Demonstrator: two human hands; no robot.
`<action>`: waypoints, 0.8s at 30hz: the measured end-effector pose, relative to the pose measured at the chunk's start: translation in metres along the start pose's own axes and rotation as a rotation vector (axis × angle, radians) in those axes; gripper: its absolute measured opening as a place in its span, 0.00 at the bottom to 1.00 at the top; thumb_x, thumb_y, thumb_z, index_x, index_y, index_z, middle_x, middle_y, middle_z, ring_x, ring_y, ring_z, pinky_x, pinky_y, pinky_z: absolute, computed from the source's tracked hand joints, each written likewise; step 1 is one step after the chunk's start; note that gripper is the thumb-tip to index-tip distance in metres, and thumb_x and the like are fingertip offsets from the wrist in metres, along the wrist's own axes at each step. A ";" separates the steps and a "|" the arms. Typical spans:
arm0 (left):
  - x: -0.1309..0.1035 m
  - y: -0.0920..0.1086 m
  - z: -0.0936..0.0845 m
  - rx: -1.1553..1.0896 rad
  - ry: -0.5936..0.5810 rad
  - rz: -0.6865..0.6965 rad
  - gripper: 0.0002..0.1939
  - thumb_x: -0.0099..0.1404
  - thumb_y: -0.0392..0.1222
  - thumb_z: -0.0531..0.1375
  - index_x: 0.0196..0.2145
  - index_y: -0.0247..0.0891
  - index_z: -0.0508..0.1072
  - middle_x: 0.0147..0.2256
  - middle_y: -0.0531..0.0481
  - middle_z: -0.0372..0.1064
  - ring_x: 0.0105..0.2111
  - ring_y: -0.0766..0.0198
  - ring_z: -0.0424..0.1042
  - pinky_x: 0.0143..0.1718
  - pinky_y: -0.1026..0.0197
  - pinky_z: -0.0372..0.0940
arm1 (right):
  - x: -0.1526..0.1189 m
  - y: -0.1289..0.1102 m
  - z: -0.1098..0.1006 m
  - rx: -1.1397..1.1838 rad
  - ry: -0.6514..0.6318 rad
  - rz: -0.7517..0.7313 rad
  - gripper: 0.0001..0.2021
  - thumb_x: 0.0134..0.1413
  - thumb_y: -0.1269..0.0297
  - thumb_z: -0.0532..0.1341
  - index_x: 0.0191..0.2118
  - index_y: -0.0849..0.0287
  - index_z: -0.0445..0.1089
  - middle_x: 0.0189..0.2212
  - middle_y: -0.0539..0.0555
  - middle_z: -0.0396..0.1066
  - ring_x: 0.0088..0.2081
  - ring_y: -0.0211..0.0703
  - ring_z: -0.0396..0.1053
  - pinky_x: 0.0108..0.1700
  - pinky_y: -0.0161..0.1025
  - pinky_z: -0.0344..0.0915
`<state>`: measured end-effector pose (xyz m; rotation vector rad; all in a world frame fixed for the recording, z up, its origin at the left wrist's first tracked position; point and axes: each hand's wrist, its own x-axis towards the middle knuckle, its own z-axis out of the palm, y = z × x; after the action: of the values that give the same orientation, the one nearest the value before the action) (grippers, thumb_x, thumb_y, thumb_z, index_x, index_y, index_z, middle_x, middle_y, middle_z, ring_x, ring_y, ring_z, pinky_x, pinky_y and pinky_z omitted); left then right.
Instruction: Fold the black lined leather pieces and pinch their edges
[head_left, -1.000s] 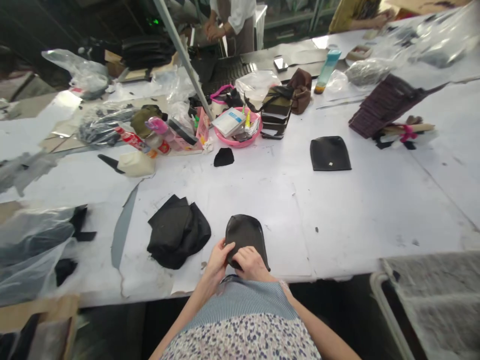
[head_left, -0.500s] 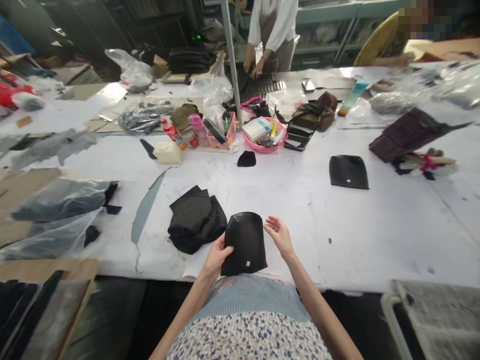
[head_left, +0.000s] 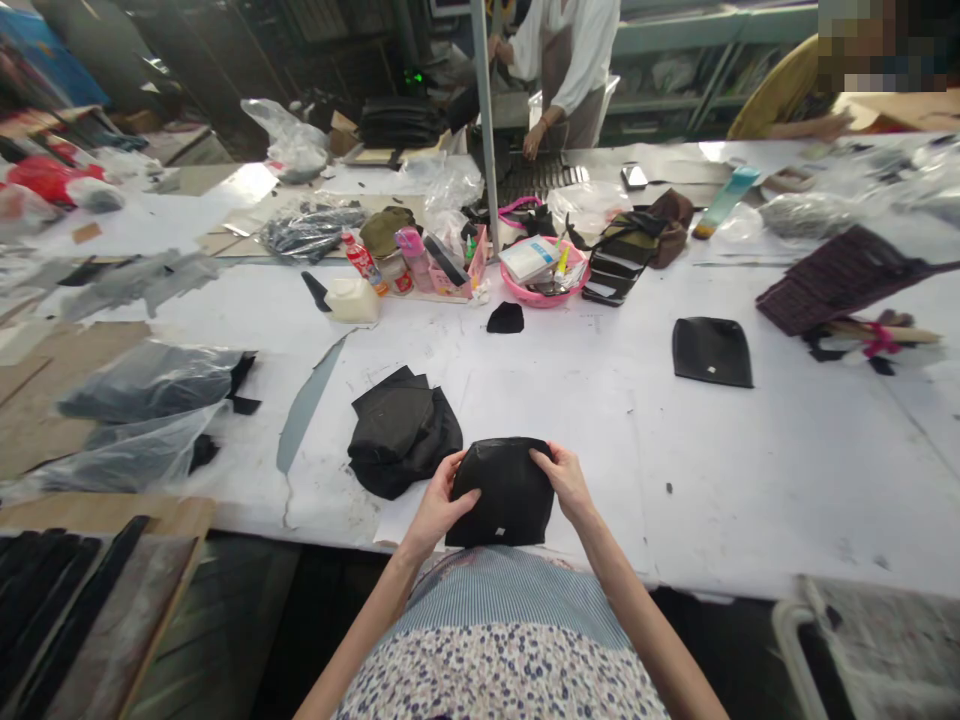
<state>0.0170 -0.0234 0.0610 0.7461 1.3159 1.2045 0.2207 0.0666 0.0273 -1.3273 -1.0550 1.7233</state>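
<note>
A black leather-like piece (head_left: 504, 492) with a small pale mark near its lower edge is held close to my body, over the table's front edge. My left hand (head_left: 441, 505) grips its left side, thumb on top. At its upper right corner, my right hand (head_left: 564, 478) pinches the edge. Just left of it lies a heap of black pieces (head_left: 405, 432). A similar black piece (head_left: 712, 352) with a pale mark lies flat farther right. Beyond the heap sits a small black scrap (head_left: 505, 318).
A pink basket (head_left: 544, 297) of small items, a red bottle (head_left: 364, 263) and a pale container (head_left: 352, 300) stand mid-table. Plastic-wrapped pieces (head_left: 150, 385) lie left, a dark striped bag (head_left: 832, 280) right. Behind the metal pole (head_left: 485, 130), a person in white (head_left: 581, 60) works.
My right hand has closed on the upper right corner of the black piece, which now looks wider and shorter. The view has shifted slightly. The person across has raised one hand.
</note>
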 end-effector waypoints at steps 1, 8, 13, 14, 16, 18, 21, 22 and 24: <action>0.001 0.002 0.002 0.036 0.022 0.018 0.26 0.53 0.38 0.67 0.50 0.39 0.68 0.47 0.46 0.70 0.47 0.59 0.69 0.49 0.61 0.62 | -0.002 -0.002 0.000 0.008 -0.014 0.024 0.16 0.45 0.52 0.65 0.33 0.61 0.72 0.27 0.50 0.74 0.27 0.41 0.68 0.28 0.34 0.62; 0.006 0.009 0.000 -0.041 0.040 -0.102 0.12 0.52 0.42 0.67 0.31 0.34 0.70 0.29 0.52 0.69 0.29 0.66 0.67 0.31 0.66 0.61 | -0.015 -0.024 -0.009 0.158 -0.180 0.270 0.14 0.41 0.56 0.68 0.31 0.63 0.74 0.27 0.55 0.76 0.29 0.44 0.71 0.33 0.36 0.66; 0.008 0.005 -0.005 -0.074 0.005 -0.132 0.11 0.51 0.38 0.66 0.31 0.34 0.70 0.29 0.52 0.69 0.28 0.67 0.66 0.31 0.66 0.61 | -0.024 -0.018 -0.018 0.230 -0.217 0.327 0.14 0.38 0.56 0.69 0.28 0.62 0.73 0.28 0.56 0.75 0.30 0.44 0.71 0.34 0.38 0.67; 0.008 0.005 -0.006 -0.064 0.008 -0.132 0.10 0.51 0.38 0.66 0.31 0.34 0.70 0.29 0.52 0.69 0.28 0.67 0.66 0.31 0.66 0.61 | -0.025 -0.016 -0.020 0.215 -0.228 0.309 0.15 0.39 0.54 0.68 0.29 0.61 0.72 0.28 0.56 0.75 0.30 0.45 0.71 0.34 0.39 0.67; 0.009 0.005 -0.007 -0.032 0.018 -0.126 0.10 0.51 0.38 0.65 0.31 0.34 0.70 0.29 0.52 0.69 0.28 0.67 0.66 0.30 0.67 0.60 | -0.026 -0.012 -0.024 0.182 -0.272 0.256 0.16 0.42 0.51 0.66 0.31 0.61 0.72 0.30 0.56 0.75 0.32 0.46 0.71 0.37 0.40 0.67; 0.008 0.007 -0.009 0.013 0.019 -0.114 0.09 0.51 0.38 0.65 0.31 0.34 0.69 0.29 0.52 0.68 0.28 0.67 0.66 0.30 0.67 0.60 | -0.027 -0.011 -0.028 0.158 -0.324 0.211 0.17 0.45 0.51 0.65 0.34 0.61 0.72 0.32 0.56 0.74 0.34 0.45 0.70 0.40 0.41 0.66; 0.007 0.011 -0.009 0.122 0.012 -0.089 0.08 0.52 0.37 0.64 0.31 0.35 0.70 0.28 0.53 0.67 0.28 0.67 0.65 0.30 0.68 0.58 | -0.029 -0.017 -0.031 0.090 -0.375 0.181 0.17 0.45 0.53 0.66 0.35 0.61 0.71 0.32 0.55 0.73 0.34 0.44 0.70 0.41 0.40 0.66; 0.006 0.013 -0.008 0.168 0.011 -0.079 0.08 0.52 0.37 0.63 0.31 0.35 0.70 0.27 0.53 0.66 0.28 0.67 0.64 0.29 0.68 0.58 | -0.030 -0.020 -0.031 0.053 -0.386 0.169 0.16 0.44 0.54 0.67 0.35 0.61 0.70 0.32 0.54 0.73 0.34 0.43 0.69 0.41 0.40 0.65; 0.005 0.017 -0.005 0.259 -0.005 -0.053 0.07 0.52 0.37 0.62 0.31 0.35 0.70 0.27 0.54 0.65 0.28 0.67 0.63 0.29 0.68 0.58 | -0.031 -0.025 -0.029 -0.030 -0.405 0.135 0.15 0.44 0.55 0.67 0.34 0.61 0.70 0.30 0.52 0.72 0.34 0.42 0.68 0.39 0.38 0.64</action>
<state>0.0074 -0.0154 0.0744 0.8916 1.4960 0.9998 0.2570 0.0551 0.0583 -1.1120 -1.2383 2.1448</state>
